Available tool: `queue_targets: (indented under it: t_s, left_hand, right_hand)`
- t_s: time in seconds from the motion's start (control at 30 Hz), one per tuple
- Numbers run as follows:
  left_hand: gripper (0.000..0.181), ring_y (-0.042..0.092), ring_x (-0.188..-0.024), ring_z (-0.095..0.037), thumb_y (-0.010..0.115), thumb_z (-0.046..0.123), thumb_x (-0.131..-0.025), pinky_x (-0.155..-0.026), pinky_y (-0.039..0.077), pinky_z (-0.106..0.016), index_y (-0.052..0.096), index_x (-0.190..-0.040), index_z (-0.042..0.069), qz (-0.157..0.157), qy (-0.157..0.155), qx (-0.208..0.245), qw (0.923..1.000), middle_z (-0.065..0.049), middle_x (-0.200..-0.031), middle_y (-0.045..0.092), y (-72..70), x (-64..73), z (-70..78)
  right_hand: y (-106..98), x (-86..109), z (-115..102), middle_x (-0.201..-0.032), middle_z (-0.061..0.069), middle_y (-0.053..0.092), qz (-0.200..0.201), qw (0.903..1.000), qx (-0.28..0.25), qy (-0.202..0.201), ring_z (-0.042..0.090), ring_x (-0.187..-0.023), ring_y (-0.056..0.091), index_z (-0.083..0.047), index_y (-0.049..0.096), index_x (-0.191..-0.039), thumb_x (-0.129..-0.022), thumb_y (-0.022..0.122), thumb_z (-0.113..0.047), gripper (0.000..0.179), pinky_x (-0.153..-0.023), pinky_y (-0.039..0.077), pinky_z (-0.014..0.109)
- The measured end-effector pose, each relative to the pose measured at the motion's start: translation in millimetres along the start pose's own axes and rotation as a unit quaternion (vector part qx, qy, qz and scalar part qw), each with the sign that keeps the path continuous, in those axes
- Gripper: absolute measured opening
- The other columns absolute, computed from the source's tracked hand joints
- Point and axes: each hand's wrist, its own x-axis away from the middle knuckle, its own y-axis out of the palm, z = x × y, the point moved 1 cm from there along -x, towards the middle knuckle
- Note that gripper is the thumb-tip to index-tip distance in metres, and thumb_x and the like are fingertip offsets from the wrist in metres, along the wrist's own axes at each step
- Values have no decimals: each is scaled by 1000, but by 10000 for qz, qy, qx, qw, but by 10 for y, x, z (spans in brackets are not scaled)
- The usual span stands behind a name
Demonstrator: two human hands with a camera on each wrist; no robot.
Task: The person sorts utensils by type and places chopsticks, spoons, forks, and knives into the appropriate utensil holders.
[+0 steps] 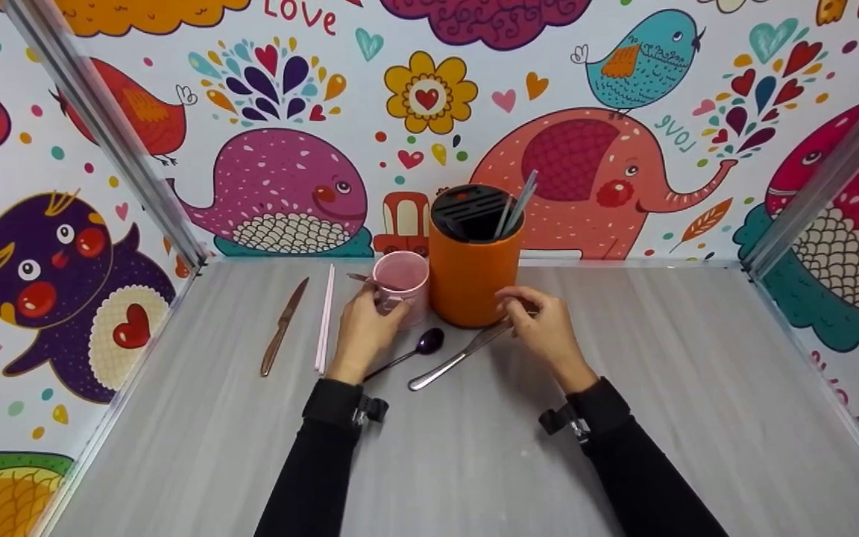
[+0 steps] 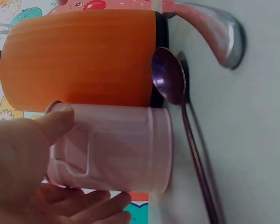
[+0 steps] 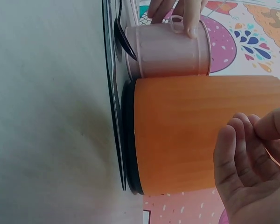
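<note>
My left hand point(image 1: 364, 332) grips a pink mug point(image 1: 416, 304); in the left wrist view its thumb lies by the rim above the handle, fingers round the far side. A slim brown utensil point(image 1: 361, 277) pokes out over the mug's rim. Right beside the mug stands an orange utensil holder point(image 1: 474, 280) with a black slotted top. My right hand point(image 1: 549, 328) is by the holder's front right side, fingers loosely curled with nothing between them in the right wrist view. Below it lies a silver table knife point(image 1: 441, 373), angled toward the holder's base. A dark purple spoon point(image 1: 429, 341) rests in front of the mug.
Left of the mug lie a pair of pale pink sticks point(image 1: 324, 321) and a brown knife point(image 1: 282, 328). Several grey sticks point(image 1: 523, 201) rise from the holder. Patterned panels point(image 1: 280, 186) and metal posts point(image 1: 112, 138) border the grey table point(image 1: 668, 373).
</note>
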Motion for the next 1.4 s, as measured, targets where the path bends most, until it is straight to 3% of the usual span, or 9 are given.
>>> queue_targets:
  t_s: [0.1, 0.27, 0.43, 0.6, 0.7, 0.83, 0.93, 1.1, 1.4]
  left_hand:
    - [69, 68, -139, -38, 83, 36, -98, -121, 53, -54, 60, -152, 0, -58, -37, -53, 10000, -21, -149, 70, -47, 21, 20]
    - [66, 66, -142, -41, 80, 40, -100, -122, 51, -56, 63, -150, 0, -348, -115, -455, 9983, -24, -150, 69, -166, 67, 73]
    - [54, 70, -134, -42, 77, 39, -103, -117, 55, -57, 72, -138, -1, -553, -156, -849, 9947, -25, -142, 74, -268, 121, 118]
    - [29, 76, -109, -40, 76, 31, -103, -97, 60, -55, 82, -109, 4, -676, -36, -1454, 9871, -20, -113, 82, -316, 155, 106]
    - [27, 77, -102, -42, 76, 29, -102, -90, 60, -56, 80, -97, 3, -671, -48, -1692, 9833, -21, -105, 81, -326, 170, 90]
    - [30, 76, -97, -41, 77, 29, -102, -86, 60, -56, 76, -88, 2, -717, -166, -1916, 9787, -22, -102, 79, -327, 179, 76]
    - [30, 70, -87, -32, 76, 27, -102, -79, 57, -49, 72, -80, 7, -1034, -177, -2011, 9739, -16, -93, 76, -286, 181, 74]
    - [34, 57, -75, -27, 76, 21, -97, -68, 48, -43, 62, -67, 13, -1522, 110, -2293, 9613, -9, -79, 65, -167, 202, 67]
    - [7, 74, -85, -32, 83, 9, -88, -81, 63, -50, 80, -82, 7, -1637, 403, -2651, 9494, -14, -94, 81, -45, 259, 81]
  right_hand:
    - [-29, -8, -7, -102, 28, 76, 97, 10000, 7, 11, 14, -70, 68, -6, 83, -114, -108, 64, -7, 21, -63, 62, 26]
    - [-109, -22, -51, -104, 23, 77, 440, 9989, 182, 18, 20, -79, 70, -4, 82, -119, -110, 62, -10, 23, -66, 60, 21]
    - [-161, -72, -107, -126, 14, 73, 805, 9963, 237, -163, 29, -111, 71, -8, 72, -139, -108, 70, -17, 32, -96, 62, 30]
    - [-129, -188, -133, -166, 13, 48, 450, 9989, 101, -44, 34, -152, 52, -14, 43, -166, -102, 82, -32, 77, -127, 48, 53]
    - [-109, -269, -124, -179, 12, 32, 205, 9996, 124, 137, 35, -164, 39, -18, 25, -175, -98, 85, -43, 100, -133, 39, 56]
    - [-93, -385, -89, -185, 8, 21, -14, 9995, 159, 263, 31, -171, 26, -23, 10, -179, -94, 87, -53, 118, -138, 31, 56]
    - [-88, -474, -44, -187, 7, 18, -97, 9997, 114, 205, 31, -173, 20, -25, 4, -179, -92, 87, -55, 124, -139, 26, 58]
    - [-69, -593, 53, -188, 0, 15, -311, 9995, 30, 55, 27, -174, 17, -30, -1, -179, -94, 87, -54, 125, -141, 20, 59]
    - [-58, -643, 166, -187, 2, 17, -734, 9968, -291, 86, 33, -172, 25, -34, 4, -179, -99, 82, -47, 113, -139, 23, 62]
